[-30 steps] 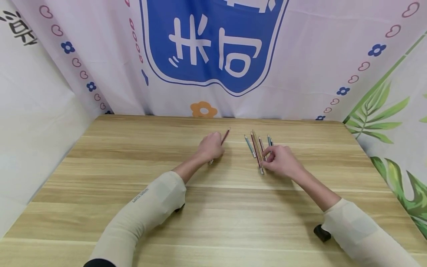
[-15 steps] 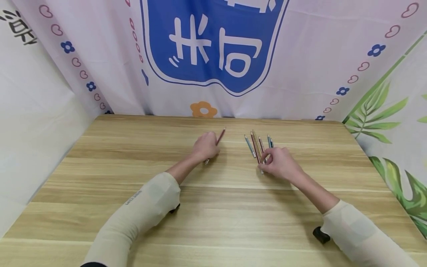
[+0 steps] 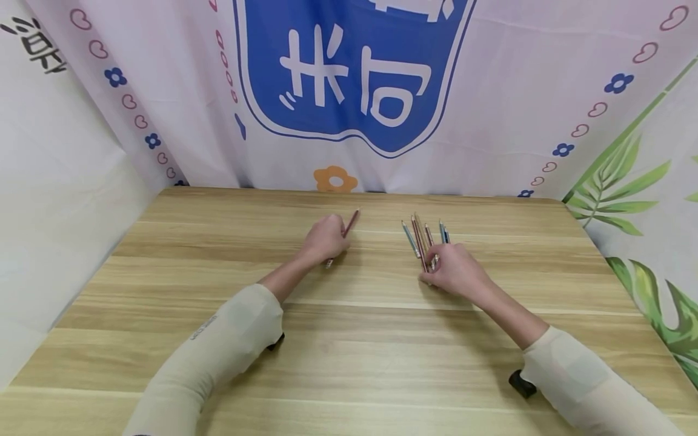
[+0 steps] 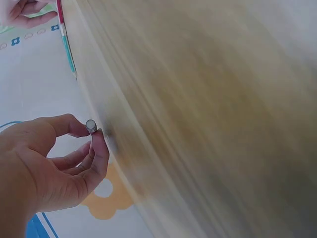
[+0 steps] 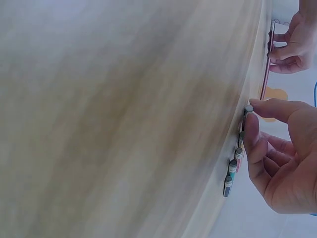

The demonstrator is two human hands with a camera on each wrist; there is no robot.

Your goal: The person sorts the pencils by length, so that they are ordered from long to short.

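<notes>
My left hand [image 3: 326, 237] pinches a dark red pencil [image 3: 351, 223] left of the bunch; the pencil slants with its point towards the back. In the left wrist view its blunt end [image 4: 91, 125] shows between thumb and fingers. Over the near end of several loose pencils, my right hand [image 3: 457, 266] has thumb and index finger on a dark red pencil [image 3: 416, 233]. The right wrist view shows that pencil's end [image 5: 248, 108] between those fingertips. A light blue pencil [image 3: 410, 238] lies on the left of the bunch, other blue pencils [image 3: 442, 230] on its right, partly covered by the hand.
The wooden table [image 3: 349, 357] reaches back to a hanging printed cloth [image 3: 491, 121]. Another white cloth [image 3: 60, 181] hangs along the left side, and a leaf-patterned one [image 3: 632, 206] along the right.
My left hand has slid left with its dark red pencil, away from the bunch. My right hand has shifted slightly left and closed in on the near end of the bunch's red pencil.
</notes>
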